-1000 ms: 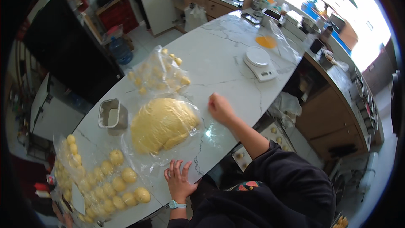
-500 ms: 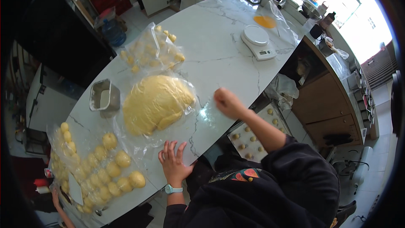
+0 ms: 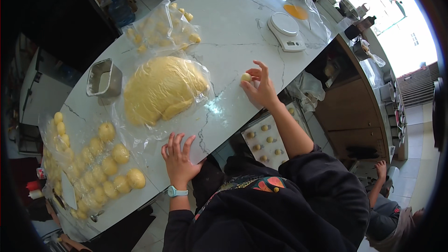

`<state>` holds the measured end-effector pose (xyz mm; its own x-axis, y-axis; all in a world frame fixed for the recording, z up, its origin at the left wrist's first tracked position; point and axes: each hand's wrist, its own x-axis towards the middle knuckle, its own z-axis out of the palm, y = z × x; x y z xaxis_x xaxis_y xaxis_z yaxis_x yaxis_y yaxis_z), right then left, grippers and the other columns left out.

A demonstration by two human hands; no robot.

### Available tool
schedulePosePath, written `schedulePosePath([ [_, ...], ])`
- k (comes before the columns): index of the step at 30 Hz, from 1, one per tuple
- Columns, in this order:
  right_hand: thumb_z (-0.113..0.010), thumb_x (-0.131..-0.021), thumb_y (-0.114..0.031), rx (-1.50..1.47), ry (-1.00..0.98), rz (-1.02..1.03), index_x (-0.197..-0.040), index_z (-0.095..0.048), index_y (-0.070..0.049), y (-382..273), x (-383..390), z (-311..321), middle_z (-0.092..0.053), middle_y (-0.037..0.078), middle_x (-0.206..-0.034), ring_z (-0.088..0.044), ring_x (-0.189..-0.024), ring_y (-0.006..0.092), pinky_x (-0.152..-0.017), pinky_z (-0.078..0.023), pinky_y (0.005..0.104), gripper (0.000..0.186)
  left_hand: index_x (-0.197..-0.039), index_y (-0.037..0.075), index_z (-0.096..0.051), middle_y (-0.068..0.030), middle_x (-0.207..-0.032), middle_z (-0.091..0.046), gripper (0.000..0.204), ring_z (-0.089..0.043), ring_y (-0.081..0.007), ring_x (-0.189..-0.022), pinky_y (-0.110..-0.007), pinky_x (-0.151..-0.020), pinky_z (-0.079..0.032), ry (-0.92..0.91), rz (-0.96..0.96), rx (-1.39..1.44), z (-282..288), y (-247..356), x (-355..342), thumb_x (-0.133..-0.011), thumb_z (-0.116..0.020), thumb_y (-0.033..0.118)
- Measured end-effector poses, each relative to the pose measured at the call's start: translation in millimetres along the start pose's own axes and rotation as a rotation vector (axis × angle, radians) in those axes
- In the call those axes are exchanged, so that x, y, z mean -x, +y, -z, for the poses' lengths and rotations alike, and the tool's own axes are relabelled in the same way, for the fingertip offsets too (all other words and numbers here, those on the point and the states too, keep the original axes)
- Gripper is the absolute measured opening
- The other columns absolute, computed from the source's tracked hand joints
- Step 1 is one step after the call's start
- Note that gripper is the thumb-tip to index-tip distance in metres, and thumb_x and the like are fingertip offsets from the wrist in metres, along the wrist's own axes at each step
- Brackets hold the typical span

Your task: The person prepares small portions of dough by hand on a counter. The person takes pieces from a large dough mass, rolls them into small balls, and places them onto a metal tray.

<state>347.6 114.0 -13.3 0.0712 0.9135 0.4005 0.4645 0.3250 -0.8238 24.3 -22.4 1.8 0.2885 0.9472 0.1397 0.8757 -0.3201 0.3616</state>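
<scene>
Between the thumb and fingers of my right hand (image 3: pixel 263 87) is a small, pale dough ball (image 3: pixel 246 78), just above or on the marble tabletop (image 3: pixel 228 53). My left hand (image 3: pixel 181 163) lies with its fingers spread at the near table edge, holding nothing. A large yellow dough mass (image 3: pixel 163 91) under clear plastic lies ahead of it. Left of that hand, rows of round dough balls (image 3: pixel 120 153) sit partly beneath plastic film. Smaller dough pieces lie in and around a clear plastic bag (image 3: pixel 161 25) farther back.
A white kitchen scale (image 3: pixel 285 30) stands at the far right, near an orange scraper (image 3: pixel 296 11). A metal loaf tin (image 3: pixel 105 79) is left of the dough mass. Below the table edge is a tray (image 3: pixel 273 141) of small dough balls. Another person (image 3: pixel 389 212) is at the lower right.
My right hand has gone from a closed fist on the table to raised fingers around a small dough ball. My left hand stays spread. The view has shifted, and a person appears at the lower right.
</scene>
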Motion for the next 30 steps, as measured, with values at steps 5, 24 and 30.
schedulePosePath([
  [5,-0.069,-0.089,-0.013,-0.020,0.003,-0.271,-0.133,-0.039,-0.006,11,-40,0,-0.061,0.008,-0.094,-0.061,-0.088,0.0197,-0.078,-0.049,0.0320,0.053,-0.130,0.023,-0.054,-0.0076,-0.136,-0.044,0.084,-0.035,-0.0324,-0.138,-0.055,-0.107,-0.028,-0.003,-0.015,-0.009,-1,6,-7,-0.055,-0.090,0.039],
  [24,-0.058,-0.087,-0.011,0.499,-0.043,0.192,-0.100,-0.054,-0.006,32,-37,6,-0.060,0.015,-0.092,-0.059,-0.087,0.0356,-0.078,-0.048,0.0416,0.014,-0.128,0.025,-0.054,-0.0057,-0.133,-0.046,0.081,-0.037,-0.0305,-0.136,-0.053,-0.107,-0.029,0.028,0.000,-0.008,-1,4,-7,-0.057,-0.089,0.040],
  [30,-0.063,-0.085,-0.011,0.163,-0.200,-0.150,-0.107,-0.054,-0.008,-2,-36,-51,-0.059,0.013,-0.105,-0.056,-0.102,0.0346,-0.088,-0.047,0.0422,0.024,-0.130,0.027,-0.054,-0.0039,-0.135,-0.046,0.081,-0.036,-0.0292,-0.138,-0.052,-0.109,-0.027,-0.002,0.024,-0.024,-3,1,-3,-0.057,-0.088,0.041],
])
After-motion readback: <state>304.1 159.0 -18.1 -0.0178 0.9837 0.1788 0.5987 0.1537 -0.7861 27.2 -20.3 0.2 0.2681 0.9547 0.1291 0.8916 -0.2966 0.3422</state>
